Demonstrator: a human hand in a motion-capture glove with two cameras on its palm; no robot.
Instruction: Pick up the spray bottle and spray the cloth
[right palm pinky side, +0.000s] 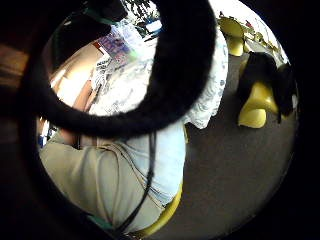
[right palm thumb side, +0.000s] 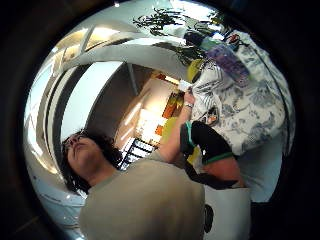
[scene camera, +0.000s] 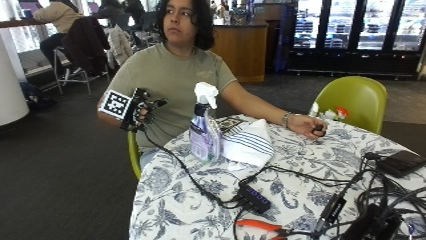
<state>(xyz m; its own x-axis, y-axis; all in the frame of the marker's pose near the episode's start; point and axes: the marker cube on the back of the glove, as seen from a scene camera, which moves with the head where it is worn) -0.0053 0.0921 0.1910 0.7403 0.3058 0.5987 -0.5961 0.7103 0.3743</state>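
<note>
The spray bottle (scene camera: 204, 131), clear with a purple label and a white trigger head, stands upright near the table's edge in front of the person. Right beside it lies the white cloth (scene camera: 248, 143) with dark stripes, bunched up. My gloved right hand (scene camera: 142, 108) is raised off the table, to the side of the bottle and apart from it, fingers relaxed and holding nothing. The bare left hand (scene camera: 310, 125) rests on the table beyond the cloth, around a small dark thing. In the thumb side palm view the bottle (right palm thumb side: 229, 61) shows far off on the tablecloth.
The round table (scene camera: 170, 200) has a blue floral cloth. On it lie a black hub (scene camera: 253, 198) with cables, orange-handled pliers (scene camera: 261, 226) and a black device (scene camera: 402, 162). A green chair (scene camera: 353, 97) stands behind the table.
</note>
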